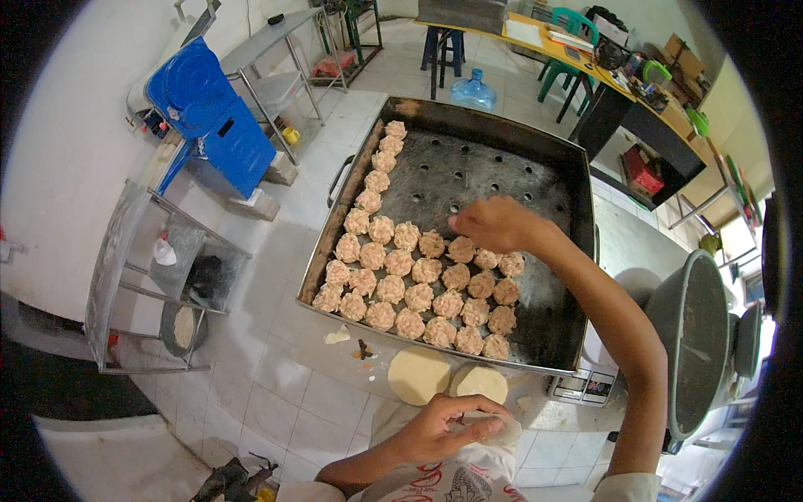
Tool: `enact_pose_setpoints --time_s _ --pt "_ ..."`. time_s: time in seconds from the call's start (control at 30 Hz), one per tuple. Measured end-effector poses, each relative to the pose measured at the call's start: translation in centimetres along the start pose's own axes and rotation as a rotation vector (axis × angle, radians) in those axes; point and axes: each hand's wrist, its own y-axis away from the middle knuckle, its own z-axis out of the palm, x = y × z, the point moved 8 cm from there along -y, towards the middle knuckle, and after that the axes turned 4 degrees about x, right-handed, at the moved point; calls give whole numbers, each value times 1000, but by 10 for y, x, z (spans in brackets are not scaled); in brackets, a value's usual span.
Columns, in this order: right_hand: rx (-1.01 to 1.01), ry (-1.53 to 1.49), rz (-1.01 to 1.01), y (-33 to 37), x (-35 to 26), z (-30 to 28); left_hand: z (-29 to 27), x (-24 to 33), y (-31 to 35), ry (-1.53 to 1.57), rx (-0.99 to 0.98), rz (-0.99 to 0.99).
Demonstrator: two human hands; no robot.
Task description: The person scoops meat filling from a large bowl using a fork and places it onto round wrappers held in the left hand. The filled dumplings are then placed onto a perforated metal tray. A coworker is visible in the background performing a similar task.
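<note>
A large dark metal steamer tray [577, 335] with a perforated bottom holds rows of siomay-type meat dumplings [418, 297], filling the near part and running up its left side. Over the tray's middle, just beyond the dumplings, is my right hand [502, 224]. Its fingers are pinched together, and whatever they hold is hidden. Close to my body, my left hand [452, 428] curls around a thin, pale dough wrapper [495, 428]. Two piles of round, yellowish dough wrappers [418, 375] lie between that hand and the tray's near edge.
A big grey basin [690, 343] stands at the right, beside a small scale [583, 386]. A blue plastic container [226, 138] and metal racks [171, 251] line the left. Beyond the tray are a water jug [474, 90] and a cluttered yellow-topped desk [535, 35].
</note>
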Motion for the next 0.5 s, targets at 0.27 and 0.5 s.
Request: enact_pose_setpoints --time_s 0.27,0.5 --pt "-109 -216 -2 5 13 16 1 4 0 -35 2 28" --pt "60 -36 -112 13 6 8 4 2 0 -31 -7 8"
